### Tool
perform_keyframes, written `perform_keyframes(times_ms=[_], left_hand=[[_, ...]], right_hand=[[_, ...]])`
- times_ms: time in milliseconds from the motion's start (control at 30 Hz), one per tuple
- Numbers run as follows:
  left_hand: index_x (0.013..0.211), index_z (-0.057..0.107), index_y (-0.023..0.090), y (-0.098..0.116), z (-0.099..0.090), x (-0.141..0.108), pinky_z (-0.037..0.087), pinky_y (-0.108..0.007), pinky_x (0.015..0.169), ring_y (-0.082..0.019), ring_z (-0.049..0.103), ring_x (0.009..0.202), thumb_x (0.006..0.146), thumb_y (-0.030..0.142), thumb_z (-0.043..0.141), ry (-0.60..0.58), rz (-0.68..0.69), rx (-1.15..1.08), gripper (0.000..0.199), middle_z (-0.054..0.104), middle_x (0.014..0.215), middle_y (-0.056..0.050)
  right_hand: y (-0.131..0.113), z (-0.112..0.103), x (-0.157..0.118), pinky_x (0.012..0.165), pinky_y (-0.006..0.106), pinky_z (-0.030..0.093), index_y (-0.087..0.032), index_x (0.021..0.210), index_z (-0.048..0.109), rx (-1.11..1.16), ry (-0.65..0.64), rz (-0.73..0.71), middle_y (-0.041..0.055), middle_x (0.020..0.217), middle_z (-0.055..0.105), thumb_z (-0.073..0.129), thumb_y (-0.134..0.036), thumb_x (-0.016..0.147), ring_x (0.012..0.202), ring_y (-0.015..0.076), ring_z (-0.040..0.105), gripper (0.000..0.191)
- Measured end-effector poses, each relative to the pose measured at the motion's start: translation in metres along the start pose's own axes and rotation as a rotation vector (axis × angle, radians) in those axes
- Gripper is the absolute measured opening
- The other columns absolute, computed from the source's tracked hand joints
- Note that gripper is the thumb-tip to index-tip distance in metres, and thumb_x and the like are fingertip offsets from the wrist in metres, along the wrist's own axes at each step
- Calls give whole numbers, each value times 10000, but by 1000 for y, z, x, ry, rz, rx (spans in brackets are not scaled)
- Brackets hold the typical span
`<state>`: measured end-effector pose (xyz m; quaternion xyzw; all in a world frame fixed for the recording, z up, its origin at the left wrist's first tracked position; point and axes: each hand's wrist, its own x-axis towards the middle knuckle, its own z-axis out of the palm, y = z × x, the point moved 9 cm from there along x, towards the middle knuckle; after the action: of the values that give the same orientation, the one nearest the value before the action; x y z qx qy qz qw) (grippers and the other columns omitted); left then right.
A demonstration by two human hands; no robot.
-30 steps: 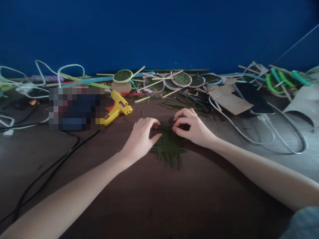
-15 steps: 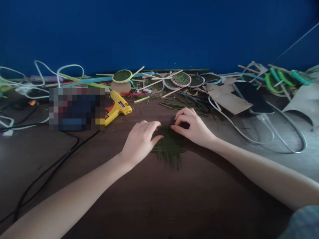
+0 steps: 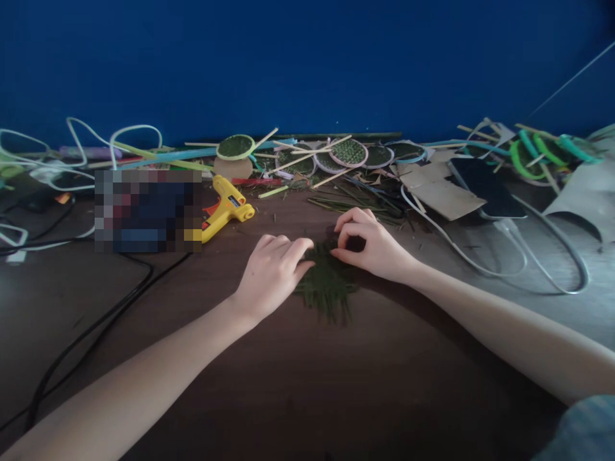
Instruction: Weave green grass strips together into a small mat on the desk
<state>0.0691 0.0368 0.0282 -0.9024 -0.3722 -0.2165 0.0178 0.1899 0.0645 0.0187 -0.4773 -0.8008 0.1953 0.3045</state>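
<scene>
A small mat of dark green, grass-like strips (image 3: pixel 329 288) lies on the brown table between my hands. Its strips cross each other at the top, and loose ends fan out towards me. At its upper left, my left hand (image 3: pixel 273 275) curls, with thumb and forefinger closing on the edge. My right hand (image 3: pixel 372 246) pinches at the upper right edge, the thumb and fingertips drawn close together round a gap. The thin strip ends at the fingertips are blurred and partly hidden.
A yellow glue gun (image 3: pixel 228 208) lies left, beside a blurred-out object (image 3: pixel 148 211) and black cables (image 3: pixel 96 326). Round green woven discs (image 3: pixel 350 152) and sticks line the blue wall. Cardboard (image 3: pixel 437 189), a phone (image 3: pixel 485 189) and a white cable (image 3: pixel 576 262) lie right.
My left thumb and forefinger have drawn slightly closer together and shifted a little to the right. My right hand has barely moved. The green strips stay in place.
</scene>
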Motion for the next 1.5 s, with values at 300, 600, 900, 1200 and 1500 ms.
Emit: perform_keyframes(times_ms=[300, 600, 900, 1200, 1500], left_hand=[[932, 467, 196, -6, 1, 2, 403, -312, 701, -166, 570, 684, 773, 179, 638, -3, -59, -98, 234, 600, 702, 18], [944, 438, 204, -15, 5, 2, 460, -294, 702, -149, 564, 760, 726, 138, 672, -20, -161, -276, 327, 569, 807, 12], [914, 457, 200, -17, 11, 3, 461, -303, 750, -146, 564, 807, 717, 136, 679, -91, -211, -394, 304, 580, 849, 6], [766, 497, 187, -17, 8, 8, 392, -331, 763, -179, 530, 841, 704, 169, 690, -109, -200, -293, 203, 582, 787, 14], [795, 534, 186, -11, 6, 7, 321, -326, 753, -179, 512, 835, 780, 295, 612, -88, -109, -214, 135, 607, 780, 12]], right_hand=[[0, 1, 0, 860, 386, 369, -184, 598, 520, -13, -17, 7, 50, 928, 539, 670, -194, 682, 919, 200, 466, 171], [1, 2, 0, 849, 388, 364, -184, 593, 505, -20, -8, 21, 46, 924, 538, 655, -203, 690, 911, 199, 466, 179], [1, 2, 0, 847, 392, 362, -184, 585, 504, -19, -6, 25, 45, 921, 543, 654, -207, 688, 912, 202, 471, 184], [2, 0, 1, 846, 392, 359, -188, 605, 514, 25, 16, 34, 34, 881, 551, 626, -271, 738, 879, 190, 480, 192], [-18, -2, -3, 795, 354, 378, -199, 674, 541, 123, 48, 9, 27, 825, 544, 549, -284, 808, 843, 173, 478, 159]])
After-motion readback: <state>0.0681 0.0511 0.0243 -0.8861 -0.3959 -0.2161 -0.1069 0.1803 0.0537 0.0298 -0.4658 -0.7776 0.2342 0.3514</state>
